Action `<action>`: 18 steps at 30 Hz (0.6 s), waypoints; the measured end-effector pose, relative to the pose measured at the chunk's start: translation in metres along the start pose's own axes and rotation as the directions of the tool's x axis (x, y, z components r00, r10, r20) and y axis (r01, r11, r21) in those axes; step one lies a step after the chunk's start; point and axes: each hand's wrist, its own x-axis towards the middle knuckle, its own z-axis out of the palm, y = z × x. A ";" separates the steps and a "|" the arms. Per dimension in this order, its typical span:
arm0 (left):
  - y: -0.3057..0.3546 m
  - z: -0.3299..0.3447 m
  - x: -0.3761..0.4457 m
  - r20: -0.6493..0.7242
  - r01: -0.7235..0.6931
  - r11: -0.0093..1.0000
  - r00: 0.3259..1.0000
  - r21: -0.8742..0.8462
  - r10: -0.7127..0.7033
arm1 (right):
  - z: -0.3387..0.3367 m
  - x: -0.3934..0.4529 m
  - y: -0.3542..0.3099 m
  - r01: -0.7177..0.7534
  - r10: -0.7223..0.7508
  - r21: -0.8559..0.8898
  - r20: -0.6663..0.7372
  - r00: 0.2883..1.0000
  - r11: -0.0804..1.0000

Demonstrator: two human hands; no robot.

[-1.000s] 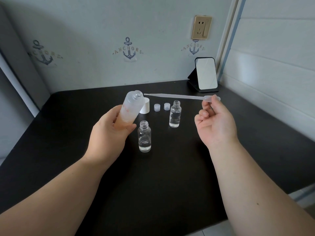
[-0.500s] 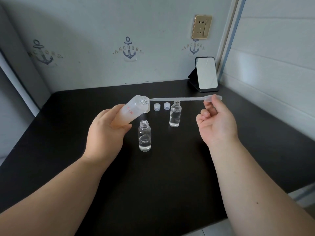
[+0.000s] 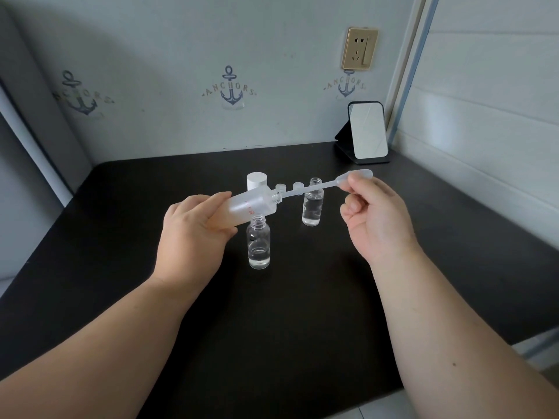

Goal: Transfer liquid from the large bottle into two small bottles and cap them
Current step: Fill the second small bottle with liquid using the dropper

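Here we see the left hand (image 3: 193, 234) wrapped around the base of the large frosted plastic bottle (image 3: 251, 205), which lies tilted nearly on its side, its open neck pointing right. Our fingers hide its lower part, and the red print on its side is too small to read. The right hand (image 3: 376, 222) pinches the bulb of a clear plastic dropper (image 3: 320, 186) between thumb and forefinger, the other fingers curled in. The dropper's thin tip reaches into the bottle's neck; how far, we cannot tell.

On the black table (image 3: 302, 313) stands the near small clear glass bottle (image 3: 258, 242), uncapped, with a little liquid at the bottom. The far small clear glass bottle (image 3: 312, 202) stands partly behind the dropper stem. Behind are a white cylindrical cap (image 3: 257, 180), half hidden, and two small translucent caps (image 3: 280, 186) (image 3: 298, 185). A small standing mirror (image 3: 367, 131) leans at the back right.
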 end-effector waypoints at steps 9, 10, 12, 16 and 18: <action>0.004 0.004 0.000 0.015 -0.016 1.000 1.000 -0.003 0.016 | 0.008 -0.005 0.011 0.051 -0.014 -0.223 0.162 0.987 0.974; 0.005 0.004 0.000 0.015 -0.022 1.000 1.000 -0.001 0.022 | 0.008 -0.005 0.012 0.056 -0.013 -0.250 0.173 0.985 0.967; 0.004 0.005 0.000 0.021 -0.032 0.999 0.999 0.007 0.032 | 0.008 -0.006 0.015 0.065 -0.008 -0.299 0.189 0.982 0.952; 0.005 0.005 0.000 0.033 -0.027 1.000 0.999 -0.006 0.027 | 0.008 -0.007 0.019 0.059 0.020 -0.362 0.210 0.978 0.930; 0.003 0.006 0.000 0.033 -0.028 1.000 0.999 -0.006 0.028 | 0.008 -0.007 0.020 0.049 0.035 -0.378 0.214 0.976 0.924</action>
